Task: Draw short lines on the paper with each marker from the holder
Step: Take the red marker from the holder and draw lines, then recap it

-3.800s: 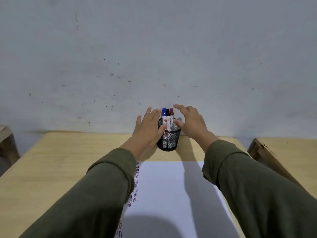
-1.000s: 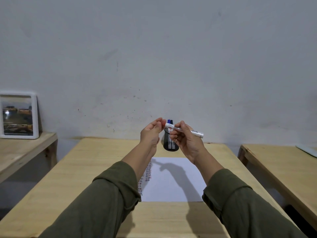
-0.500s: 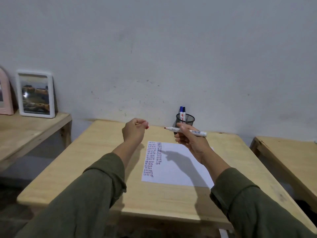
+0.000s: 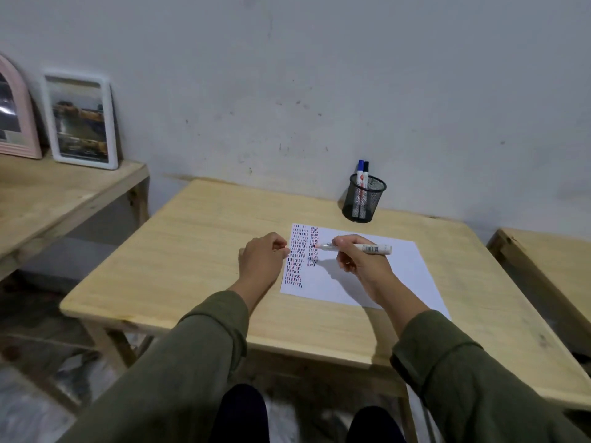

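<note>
A white sheet of paper (image 4: 406, 270) lies on the wooden table (image 4: 192, 251), with columns of short blue, black and red lines along its left side. My right hand (image 4: 361, 263) grips an uncapped red marker (image 4: 367, 249), its tip pointing left just over the second column. My left hand (image 4: 262, 257) is closed beside the paper's left edge, seemingly around the red cap, which is mostly hidden. A black mesh holder (image 4: 363, 198) stands at the table's back with a blue marker (image 4: 360, 169) and a black marker (image 4: 366, 169) in it.
A second wooden table (image 4: 57, 193) at the left carries a white picture frame (image 4: 81, 119) and a pink arched frame (image 4: 14, 113) leaning on the wall. Another wooden bench (image 4: 550, 260) stands at the right. The grey wall runs right behind the holder.
The red marker was lifted from the holder and uncapped. Both hands have since come down to the paper, the marker tip now over the line columns; the view has tilted down.
</note>
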Tool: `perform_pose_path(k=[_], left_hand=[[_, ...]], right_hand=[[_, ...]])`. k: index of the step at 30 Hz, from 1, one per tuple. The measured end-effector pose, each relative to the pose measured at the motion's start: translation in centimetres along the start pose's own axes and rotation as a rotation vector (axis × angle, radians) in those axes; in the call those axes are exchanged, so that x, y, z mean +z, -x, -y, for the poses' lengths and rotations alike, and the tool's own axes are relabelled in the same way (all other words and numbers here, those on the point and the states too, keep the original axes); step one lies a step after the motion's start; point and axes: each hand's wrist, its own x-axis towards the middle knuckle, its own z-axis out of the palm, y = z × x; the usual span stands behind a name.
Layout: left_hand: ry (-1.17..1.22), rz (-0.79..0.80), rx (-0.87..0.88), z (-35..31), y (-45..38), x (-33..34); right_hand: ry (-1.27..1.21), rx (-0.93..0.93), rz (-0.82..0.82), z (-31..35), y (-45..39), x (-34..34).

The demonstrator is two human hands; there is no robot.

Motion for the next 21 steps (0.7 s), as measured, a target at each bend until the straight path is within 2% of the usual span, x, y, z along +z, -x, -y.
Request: perform_pose_path(k=[7, 13, 16, 21], left_hand=[[0.020, -0.004, 0.019, 0.6, 0.0, 0.4], [-0.023, 0.091, 0.070, 1.8, 0.4, 0.1], [-0.083, 0.102, 0.110, 2.0, 0.8, 0.1], [-0.041, 0.096, 0.099, 2.1, 0.7, 0.1]], right_hand=[[-0.053, 0.073, -0.025, -0.7, 0.1, 0.5], [0.078, 0.062, -0.051, -1.4, 0.0, 0.4], [0.121, 0.063, -0.093, -2.0, -0.1, 0.6], [0.207, 0.038, -0.097, -2.4, -0.4, 0.5]])
